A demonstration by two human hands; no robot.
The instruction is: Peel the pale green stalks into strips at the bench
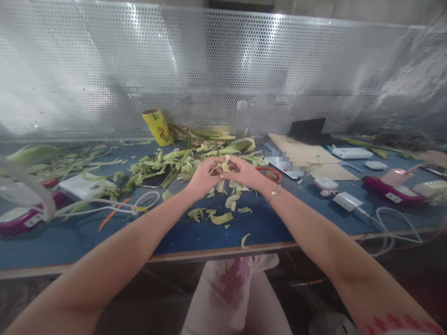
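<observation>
My left hand (204,173) and my right hand (242,173) meet over the middle of the blue table. Both have curled fingers closed around a small pale green flower or leafy piece (224,166), which they partly cover, so its exact kind cannot be made out. Beneath them lie torn pale petals (232,202) and curled leaf scraps (220,217). A heap of green leaves and stems (185,160) spreads behind and left of my hands. Just right of my right hand, a red loop handle (274,173) shows, partly hidden by the wrist.
A yellow tube (158,127) leans before the perforated metal panel (223,60). A dark phone (159,177) lies among leaves. White cables (139,204) and a purple power strip (24,218) are left. Cardboard (303,153), a tablet-like device (284,166) and a white charger (348,201) lie right.
</observation>
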